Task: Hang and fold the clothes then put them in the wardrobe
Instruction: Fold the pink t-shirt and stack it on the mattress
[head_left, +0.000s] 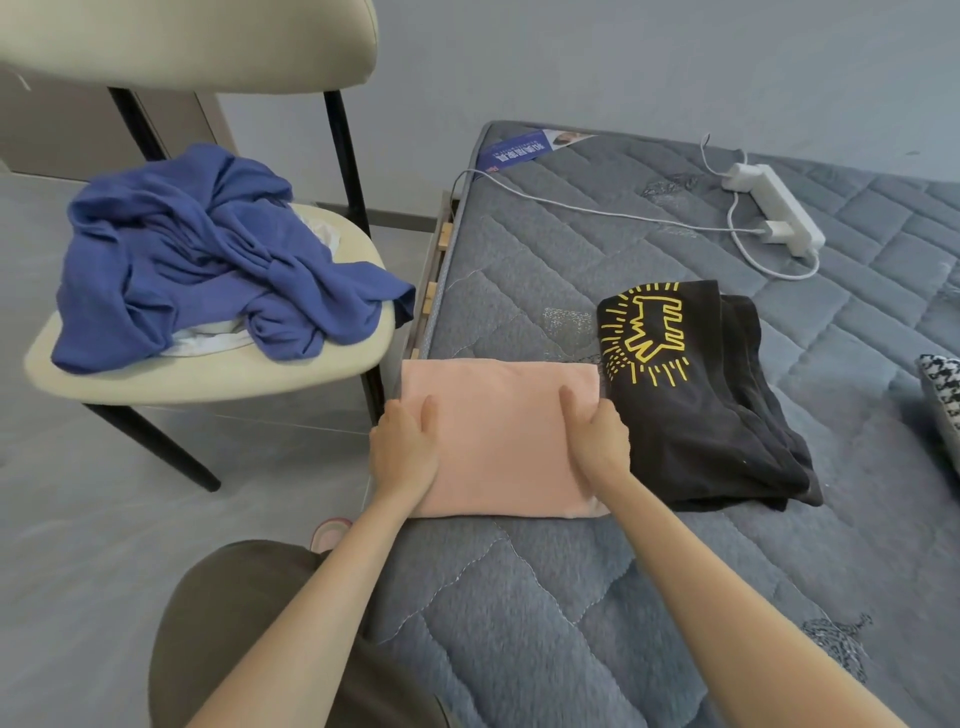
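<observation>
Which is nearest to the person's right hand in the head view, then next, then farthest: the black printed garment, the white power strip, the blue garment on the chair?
From the right hand, resting on the folded pink cloth:
1. Black printed garment, folded on the mattress right beside the hand.
2. White power strip, farther up the mattress.
3. Blue garment, heaped on the chair across to the left.

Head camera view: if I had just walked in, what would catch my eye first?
Probably the two hands, left hand and right hand, resting on a folded pink cloth at the near edge of the grey mattress. Right beside it lies a folded black shirt with a bright yellow figure printed on it. On the cream chair to the left sits a crumpled blue garment, not yet folded.
</observation>
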